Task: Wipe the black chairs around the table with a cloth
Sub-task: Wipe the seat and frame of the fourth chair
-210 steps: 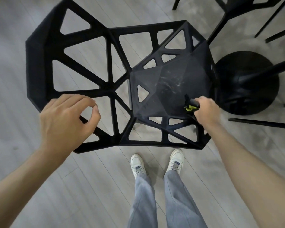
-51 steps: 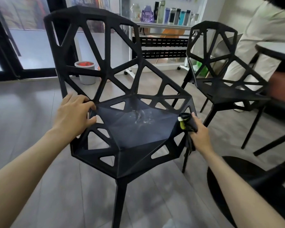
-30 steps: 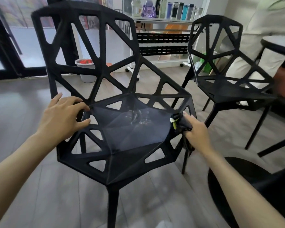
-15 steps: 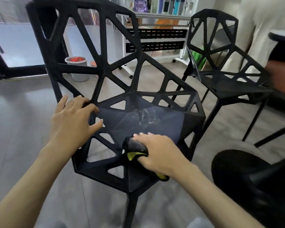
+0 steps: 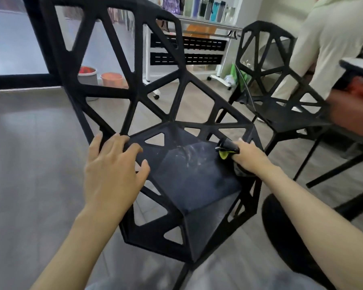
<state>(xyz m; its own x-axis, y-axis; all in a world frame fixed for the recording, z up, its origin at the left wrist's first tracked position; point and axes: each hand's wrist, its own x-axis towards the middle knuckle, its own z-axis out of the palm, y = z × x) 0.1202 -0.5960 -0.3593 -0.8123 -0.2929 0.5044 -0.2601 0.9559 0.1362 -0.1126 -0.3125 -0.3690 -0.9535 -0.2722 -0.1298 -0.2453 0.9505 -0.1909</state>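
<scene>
A black chair (image 5: pixel 189 189) with triangular cut-outs stands upright in front of me, its seat marked with pale scuffs near the middle. My right hand (image 5: pixel 249 158) grips a bunched dark cloth with a yellow-green patch (image 5: pixel 226 150) and presses it on the seat's right edge. My left hand (image 5: pixel 111 166) rests on the seat's left rim, fingers spread and bent over the frame. A second black chair (image 5: pixel 281 84) of the same kind stands behind to the right.
A person in a pale top (image 5: pixel 331 38) sits at the far right beside a table edge (image 5: pixel 358 68). The table's round black base (image 5: pixel 298 243) sits on the floor at lower right. A wheeled shelf with bottles (image 5: pixel 197 34) and two bins (image 5: pixel 99 77) stand behind.
My right hand has swept the cloth from the seat's front middle to its right edge. My left hand stays on the left rim.
</scene>
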